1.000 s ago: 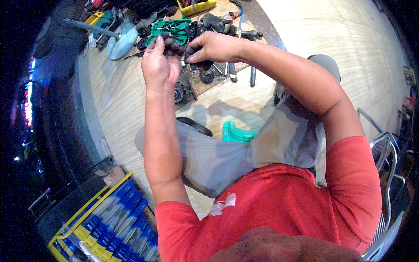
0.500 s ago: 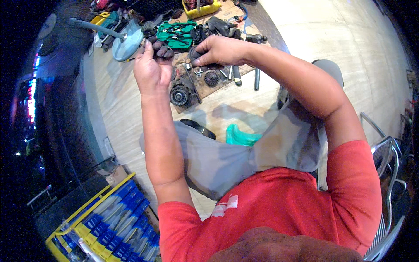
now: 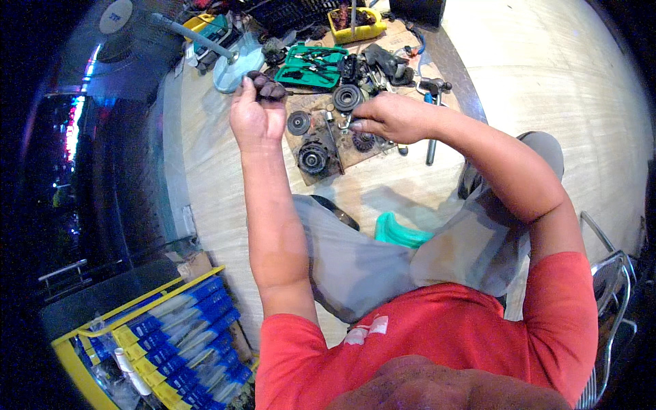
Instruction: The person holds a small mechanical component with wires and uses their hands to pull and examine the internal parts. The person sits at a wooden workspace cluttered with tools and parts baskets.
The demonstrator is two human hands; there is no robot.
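My left hand [image 3: 258,117] is raised, its fingers closed around a dark, lumpy, lobed part [image 3: 268,87]. My right hand [image 3: 396,117] reaches in low over the cardboard [image 3: 320,176], thumb and fingers pinched at a small shiny metal piece [image 3: 345,123]. Just beyond these fingertips lies a dark ring-shaped pulley [image 3: 348,98]. A round black disc [image 3: 298,123] rests between the two hands. Nearer to me sits a larger round machine part [image 3: 313,158] with a ribbed rim. Another toothed round part [image 3: 364,141] is partly covered by my right hand.
A green tool case [image 3: 312,66] lies open beyond my hands. Behind it stands a yellow container [image 3: 357,26]. To the right are a hammer [image 3: 434,87] and a dark bar [image 3: 431,152]. The fan's pale blue base [image 3: 238,67] is at the left, a blue-and-yellow rack [image 3: 181,342] lower left.
My right hand has come off the dark pulley and moved a little toward me, to the small metal piece. My left hand still holds the lobed part. The whole view has shifted.
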